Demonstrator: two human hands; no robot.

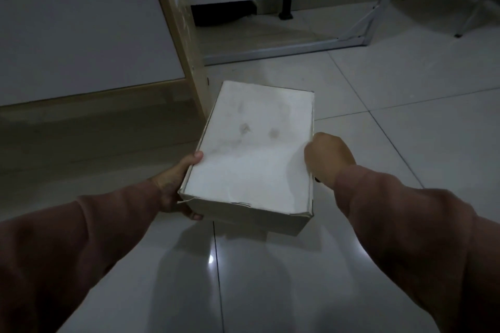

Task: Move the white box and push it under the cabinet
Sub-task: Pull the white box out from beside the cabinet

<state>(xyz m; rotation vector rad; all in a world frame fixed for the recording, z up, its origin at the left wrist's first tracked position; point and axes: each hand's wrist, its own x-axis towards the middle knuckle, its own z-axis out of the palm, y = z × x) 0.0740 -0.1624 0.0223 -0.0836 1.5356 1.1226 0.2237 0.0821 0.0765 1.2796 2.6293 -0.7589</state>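
Note:
A white cardboard box (pixel 251 151) with a stained lid sits in the middle of the view, just above or on the glossy tiled floor; I cannot tell if it touches the floor. My left hand (pixel 176 184) grips its near left corner, thumb on the lid and fingers under the edge. My right hand (pixel 327 159) clasps the right side, fingers hidden behind the box wall. The cabinet (pixel 186 32) with a light wooden frame and white panels stands just beyond the box's far left corner. A dark gap (pixel 243 19) opens beneath a white panel farther back.
A grey metal frame (pixel 284 48) lies along the floor in front of the gap, with a slanted metal leg (pixel 378 11) at its right. A low wooden step (pixel 94 105) runs along the left. Pale tiled floor (pixel 405 116) spreads to the right and toward me.

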